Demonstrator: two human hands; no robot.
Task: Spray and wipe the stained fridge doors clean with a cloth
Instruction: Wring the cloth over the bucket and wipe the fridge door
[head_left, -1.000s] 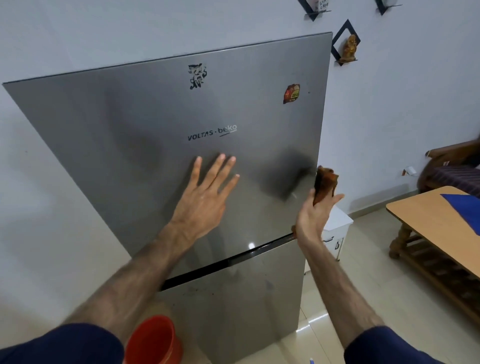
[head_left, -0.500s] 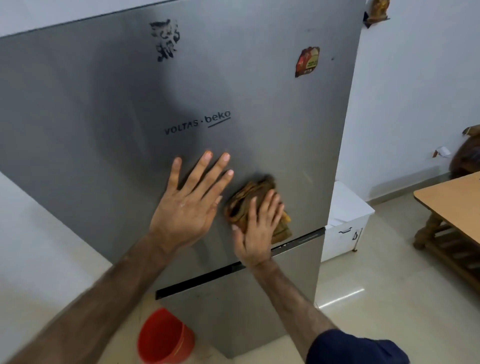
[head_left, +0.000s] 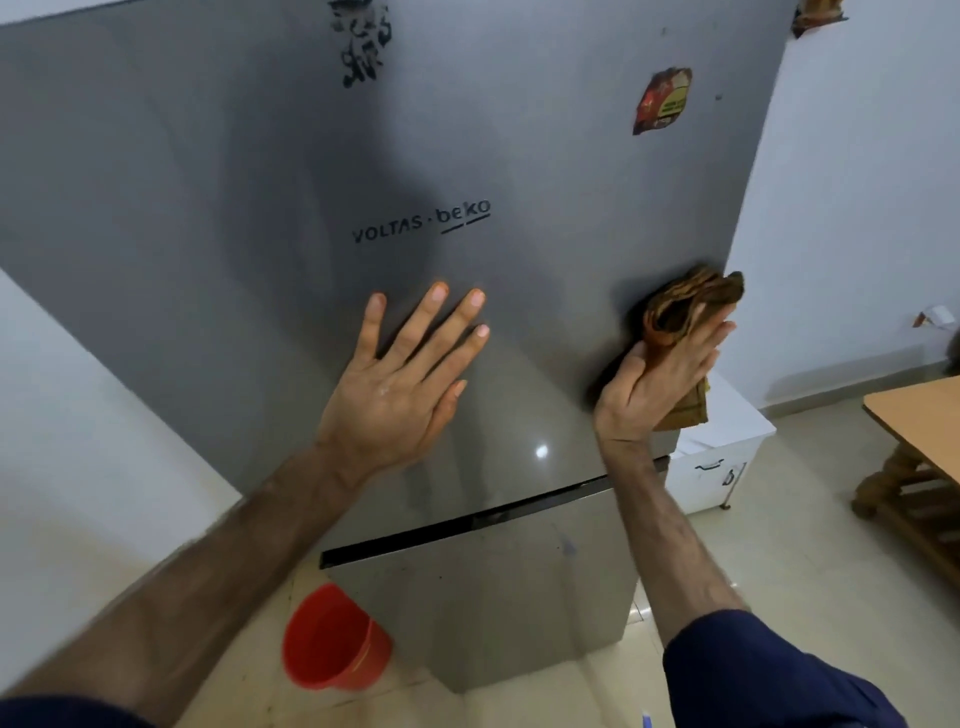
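Note:
The grey steel upper fridge door fills the view, with a black smudged mark near its top and a red sticker at the upper right. Below a dark gap sits the lower door. My left hand lies flat on the upper door, fingers spread, holding nothing. My right hand presses a bunched brown cloth against the upper door's right edge.
A red bucket stands on the tiled floor at the fridge's lower left. A small white cabinet sits right of the fridge. A wooden table juts in at the right. A blue tip shows at the bottom edge.
My right hand swept the cloth from the fridge's right edge to the door's middle and back to the right edge. My left hand stayed flat on the door. The view moved closer.

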